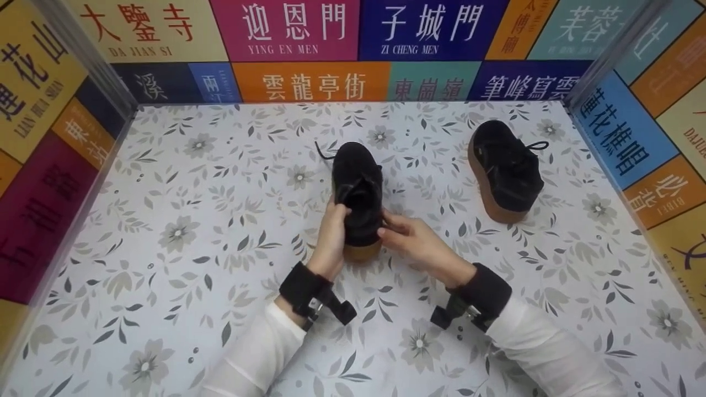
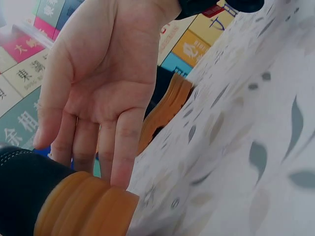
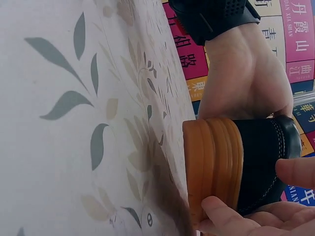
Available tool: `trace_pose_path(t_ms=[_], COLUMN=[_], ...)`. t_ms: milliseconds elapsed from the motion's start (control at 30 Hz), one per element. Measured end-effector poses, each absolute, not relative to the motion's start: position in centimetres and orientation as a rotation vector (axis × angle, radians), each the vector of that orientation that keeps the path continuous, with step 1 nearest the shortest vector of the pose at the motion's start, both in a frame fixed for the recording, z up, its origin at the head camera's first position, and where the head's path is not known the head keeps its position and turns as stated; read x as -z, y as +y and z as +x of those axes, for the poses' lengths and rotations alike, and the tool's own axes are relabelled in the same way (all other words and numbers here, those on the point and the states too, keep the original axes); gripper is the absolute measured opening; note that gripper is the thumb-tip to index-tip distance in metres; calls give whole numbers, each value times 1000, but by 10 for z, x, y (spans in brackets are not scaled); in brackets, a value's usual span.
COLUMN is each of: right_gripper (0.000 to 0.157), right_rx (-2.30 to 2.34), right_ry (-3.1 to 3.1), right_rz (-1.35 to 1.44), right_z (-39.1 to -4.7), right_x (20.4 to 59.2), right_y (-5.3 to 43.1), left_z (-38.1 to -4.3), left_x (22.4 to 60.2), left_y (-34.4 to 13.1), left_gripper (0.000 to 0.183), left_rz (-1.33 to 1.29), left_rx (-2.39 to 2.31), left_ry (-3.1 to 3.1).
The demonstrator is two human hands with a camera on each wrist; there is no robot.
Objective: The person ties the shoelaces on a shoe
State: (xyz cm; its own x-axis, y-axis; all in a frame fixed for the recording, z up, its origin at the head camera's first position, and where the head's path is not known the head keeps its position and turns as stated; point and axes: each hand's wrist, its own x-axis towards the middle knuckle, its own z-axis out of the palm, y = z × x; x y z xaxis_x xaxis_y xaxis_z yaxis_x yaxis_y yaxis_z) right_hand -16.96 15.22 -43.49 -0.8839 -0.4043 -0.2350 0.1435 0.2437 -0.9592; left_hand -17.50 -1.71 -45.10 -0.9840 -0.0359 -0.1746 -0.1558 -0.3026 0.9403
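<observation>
A black lace-up shoe [image 1: 358, 171] with a thick tan sole stands in the middle of the table, toe pointing away. My left hand [image 1: 330, 236] grips its left side, with the thumb hooked over the collar into the opening; the other fingers are hidden behind the shoe. On the opposite side, near the heel, is my right hand [image 1: 416, 240], its fingers [image 2: 125, 142] mostly straight and its fingertips right at the side of the shoe. The right wrist view shows the thumb beside the black upper and a finger at the tan sole [image 3: 211, 162]. A loose lace [image 1: 324, 153] sticks out left.
The second black shoe [image 1: 504, 171], also tan-soled, stands to the right with a lace loop poking out. A white tablecloth [image 1: 237, 320] with leaves and flowers covers the surface. Colourful panels with writing [image 1: 309, 80] wall off the back and both sides.
</observation>
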Motion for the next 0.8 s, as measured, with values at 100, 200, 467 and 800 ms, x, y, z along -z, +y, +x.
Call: trace_pose_path(t_ms=[100, 200, 467, 800], right_gripper=[61, 62, 64, 66], right_rx=[1725, 1758, 1771, 1825], right_ry=[2004, 1954, 1948, 1868], right_rz=[-235, -249, -207, -185], right_z=[-162, -155, -141, -131], right_x=[433, 433, 435, 440], right_y=[165, 176, 192, 188], left_z=[-170, -164, -151, -139], left_x=[451, 450, 448, 447], left_y=[-6, 3, 17, 12], left_gripper=[63, 65, 69, 69], left_rz=[-209, -193, -155, -131], left_rx=[-2457, -2433, -2408, -2421], left_ry=[1815, 1848, 1873, 1866])
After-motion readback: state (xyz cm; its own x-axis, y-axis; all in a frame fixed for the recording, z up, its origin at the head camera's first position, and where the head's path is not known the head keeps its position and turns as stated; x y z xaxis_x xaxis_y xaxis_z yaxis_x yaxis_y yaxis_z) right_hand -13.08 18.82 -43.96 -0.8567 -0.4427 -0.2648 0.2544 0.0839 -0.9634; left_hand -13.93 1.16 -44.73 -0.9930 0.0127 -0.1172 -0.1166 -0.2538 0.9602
